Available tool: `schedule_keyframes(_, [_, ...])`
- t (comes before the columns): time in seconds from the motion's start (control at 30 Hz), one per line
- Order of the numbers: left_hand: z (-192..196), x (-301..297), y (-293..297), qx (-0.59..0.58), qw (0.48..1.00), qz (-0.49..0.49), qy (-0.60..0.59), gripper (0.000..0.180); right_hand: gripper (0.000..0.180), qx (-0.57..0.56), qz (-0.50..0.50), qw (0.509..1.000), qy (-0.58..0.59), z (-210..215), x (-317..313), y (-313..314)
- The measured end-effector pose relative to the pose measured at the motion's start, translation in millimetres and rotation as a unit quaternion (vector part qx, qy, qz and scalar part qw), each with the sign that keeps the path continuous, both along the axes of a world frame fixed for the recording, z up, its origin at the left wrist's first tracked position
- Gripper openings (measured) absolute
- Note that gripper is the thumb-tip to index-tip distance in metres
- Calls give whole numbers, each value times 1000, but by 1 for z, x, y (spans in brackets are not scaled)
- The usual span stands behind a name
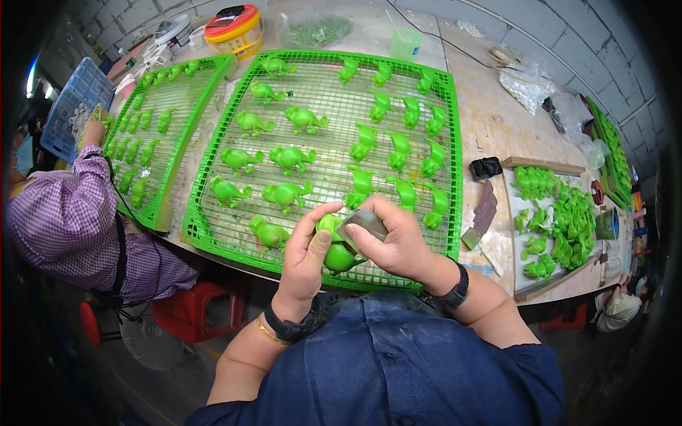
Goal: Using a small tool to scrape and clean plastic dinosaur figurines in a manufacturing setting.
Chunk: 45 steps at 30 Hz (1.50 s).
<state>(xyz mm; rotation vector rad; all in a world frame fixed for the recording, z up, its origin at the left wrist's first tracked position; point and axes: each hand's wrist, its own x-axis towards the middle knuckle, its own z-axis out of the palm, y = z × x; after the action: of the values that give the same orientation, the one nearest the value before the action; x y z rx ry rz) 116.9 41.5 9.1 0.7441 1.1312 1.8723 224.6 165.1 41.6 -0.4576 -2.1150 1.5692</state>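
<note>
My left hand (304, 257) is closed around a glossy green animal figurine (339, 260), with the fingers near its upper part. Pinched in my right hand (399, 240) is a grey flat pad, like a sanding sponge (366, 224), held against the figurine; the contact spot is partly hidden. Both hands are over the near edge of a bright green mesh tray (457, 160). On the tray, chameleon-like green figurines (286, 193) stand in rows at the left, and curved green pieces (363, 142) stand in rows at the right.
At the left, a person in a checked purple top (85, 213) reaches over another green tray (190, 135). To the right are a board piled with green parts (574, 220), brown sandpaper pieces (484, 209) and a black item (486, 168). Behind stand a yellow-red bucket (234, 35) and a green cup (406, 45).
</note>
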Motion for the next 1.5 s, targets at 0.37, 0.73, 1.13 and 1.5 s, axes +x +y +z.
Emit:
schedule_keyframes(0.37, [1,1,3,9,996,-40,-85,39,13,50,17,998,29,-6,3,-1])
schedule_keyframes(0.73, [-4,-1,6,-3,995,-34,-97,40,14,84,6,996,20,-9,-2,2])
schedule_keyframes(1.13, [1,-7,6,-14,989,-63,-131,47,13,-129,27,991,1,-11,4,15])
schedule_keyframes(1.5, [-13,-9,7,-80,958,-109,-254,43,13,135,17,988,67,-19,-8,4])
